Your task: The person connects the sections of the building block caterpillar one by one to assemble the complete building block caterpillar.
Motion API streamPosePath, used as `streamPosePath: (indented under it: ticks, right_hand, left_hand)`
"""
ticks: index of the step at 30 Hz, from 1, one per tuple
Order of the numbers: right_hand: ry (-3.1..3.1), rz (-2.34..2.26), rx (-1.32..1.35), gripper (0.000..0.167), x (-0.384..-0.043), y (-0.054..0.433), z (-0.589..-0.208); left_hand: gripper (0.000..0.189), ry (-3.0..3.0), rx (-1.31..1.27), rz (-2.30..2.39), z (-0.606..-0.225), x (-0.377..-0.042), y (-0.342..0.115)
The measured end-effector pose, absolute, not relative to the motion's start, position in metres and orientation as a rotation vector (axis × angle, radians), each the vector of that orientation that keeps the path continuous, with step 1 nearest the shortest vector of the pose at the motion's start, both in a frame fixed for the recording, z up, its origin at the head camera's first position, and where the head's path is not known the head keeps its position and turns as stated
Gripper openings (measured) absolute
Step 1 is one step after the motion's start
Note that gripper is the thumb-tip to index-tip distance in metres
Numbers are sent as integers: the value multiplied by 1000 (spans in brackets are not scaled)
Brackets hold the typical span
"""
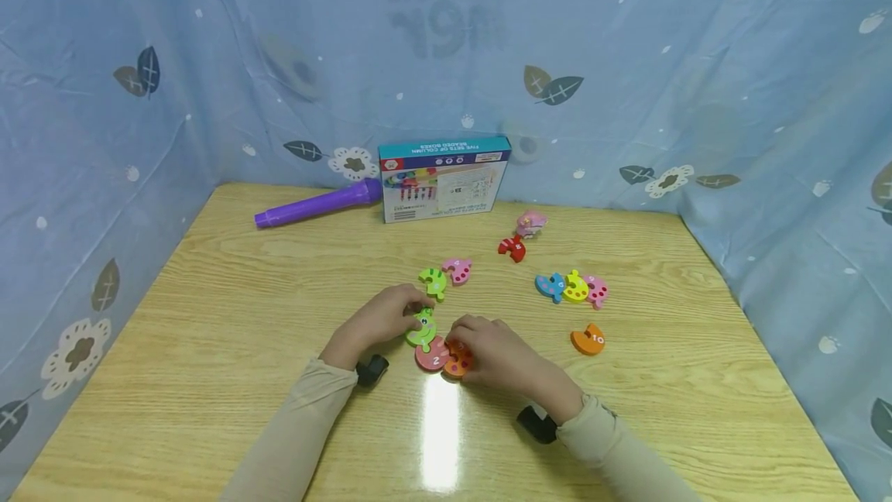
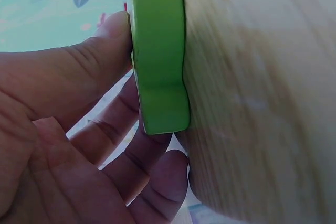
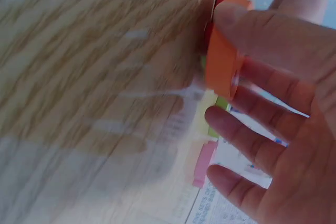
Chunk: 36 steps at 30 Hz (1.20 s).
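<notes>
In the head view my left hand (image 1: pixel 382 321) holds a green number puzzle piece (image 1: pixel 420 334) with a smiling face, thumb on its top. The left wrist view shows the thumb against the face of this green piece (image 2: pixel 160 51), fingers curled near its edge. A red piece marked 2 (image 1: pixel 432 356) lies between the hands, adjoining the green one. My right hand (image 1: pixel 503 356) pinches a spotted orange piece (image 1: pixel 456 363) at the red piece's right side. The orange piece (image 3: pixel 223 59) appears between thumb and fingers in the right wrist view; its number is partly covered.
Beyond the hands lie a striped green piece (image 1: pixel 433 283) and a pink piece (image 1: pixel 458 270). Blue, yellow (image 1: pixel 575 287) and pink pieces sit joined at right, with an orange 10 (image 1: pixel 588 340) nearer. Behind are a red piece (image 1: pixel 512 249), a pink figure (image 1: pixel 531 224), a box (image 1: pixel 444 184) and a purple tube (image 1: pixel 317 204).
</notes>
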State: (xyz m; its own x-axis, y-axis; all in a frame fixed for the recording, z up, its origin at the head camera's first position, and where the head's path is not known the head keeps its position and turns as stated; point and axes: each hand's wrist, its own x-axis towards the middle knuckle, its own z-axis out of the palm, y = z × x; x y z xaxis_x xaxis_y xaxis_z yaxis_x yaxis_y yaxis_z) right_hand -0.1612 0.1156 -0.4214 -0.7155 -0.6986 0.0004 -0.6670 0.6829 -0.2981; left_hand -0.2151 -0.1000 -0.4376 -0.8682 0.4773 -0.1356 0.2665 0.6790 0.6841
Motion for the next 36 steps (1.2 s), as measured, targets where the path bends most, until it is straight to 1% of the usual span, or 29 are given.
streamPosePath:
  ticks: [4,7,12,16,22,27,32,36]
  right_hand:
    - [2807,-346,-1142,41,-160,112,-422]
    - [2821,-300,-1137,47,-159,110,-423]
    - [2796,-310,-1106,61,-161,110,-422]
    - [2769,-332,-1091,66,-168,112,-416]
    - [2790,-501,-1052,58,-188,115,-405]
    - [2886,-509,-1027,54,-212,111,-401]
    - [2929,-494,-978,50,-237,104,-402]
    - [2902,-492,-863,50,-258,103,-409]
  left_hand:
    - [34,2591,596,988,-436,-215,-100]
    - [34,2591,590,983,-436,-216,-101]
    - [34,2598,590,979,-438,-216,-102]
    - [33,2596,596,995,-438,-216,-102]
    - [33,2605,598,986,-438,-216,-102]
    - [34,2614,624,984,-438,-216,-102]
    - [34,2611,655,1010,-440,-215,-102]
    - [34,2611,671,1007,-438,-214,-102]
